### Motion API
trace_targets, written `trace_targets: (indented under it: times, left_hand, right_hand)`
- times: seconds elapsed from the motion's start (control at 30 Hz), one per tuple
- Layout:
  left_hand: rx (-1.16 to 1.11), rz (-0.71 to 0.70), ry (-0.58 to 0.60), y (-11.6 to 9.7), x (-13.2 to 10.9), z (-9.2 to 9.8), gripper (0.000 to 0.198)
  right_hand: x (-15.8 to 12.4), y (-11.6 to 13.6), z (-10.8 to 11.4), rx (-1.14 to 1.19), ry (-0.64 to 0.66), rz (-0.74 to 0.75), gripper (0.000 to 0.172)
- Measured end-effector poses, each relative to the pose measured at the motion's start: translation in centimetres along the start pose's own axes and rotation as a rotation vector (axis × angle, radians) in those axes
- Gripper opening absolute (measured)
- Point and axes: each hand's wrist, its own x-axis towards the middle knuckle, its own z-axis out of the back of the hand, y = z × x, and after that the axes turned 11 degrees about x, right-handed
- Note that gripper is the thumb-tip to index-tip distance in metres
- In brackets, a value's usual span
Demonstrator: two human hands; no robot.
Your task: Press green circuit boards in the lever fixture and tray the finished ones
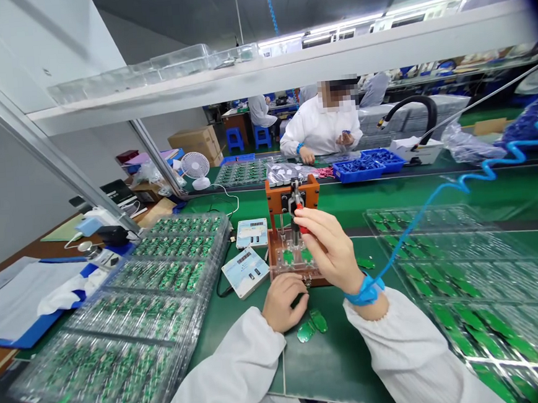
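Orange-brown test fixture [295,240] stands on the green bench mat [346,357] straight ahead of the person, with a clear acrylic plate at its base carrying small green boards. The right hand [331,246] is curled closed around the fixture's red-tipped lever handle [301,219], gripping it from the right side. A blue wrist strap [366,290] sits on that wrist, and its blue coiled cord [481,175] runs up and off to the right. The left hand [282,300] rests at the fixture's front edge with its fingers bent inward; whether it pinches anything cannot be told. Two loose green circuit boards [312,326] lie on the mat just below that hand, and another lies just right of the fixture.

No brand or label can be read. Two small white meter boxes [249,259] beside the fixture's left side show dark display strips, but their characters are too small to make out.

Left of the fixture, stacked clear trays of green boards [142,311] fill the bench down to the near edge. More clear trays with green boards [472,291] spread out on the right. A blue clipboard with white paper [20,302] lies at far left, near a small white desk fan [195,169]. Across the bench a co-worker in a white coat [322,129] sits beside blue bins [368,164], hands raised near the chest. A white shelf [259,75] spans overhead, bearing clear empty trays. Nothing lies between the hands and the fixture.
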Motion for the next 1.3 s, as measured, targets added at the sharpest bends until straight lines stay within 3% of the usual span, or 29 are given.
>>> trace_targets:
  times: [0.4,1.3]
  left_hand:
    - [0.000,0.007,0.022,-0.1,0.0,-0.1,0.007]
    - [-0.002,0.022,0.028,-0.2,0.0,0.0,0.008]
  right_hand:
    - [-1.4,-1.1,-3.3,0.108,-0.176,-0.031,0.036]
    - [-1.6,-0.9,-3.7,0.131,-0.201,-0.060,0.038]
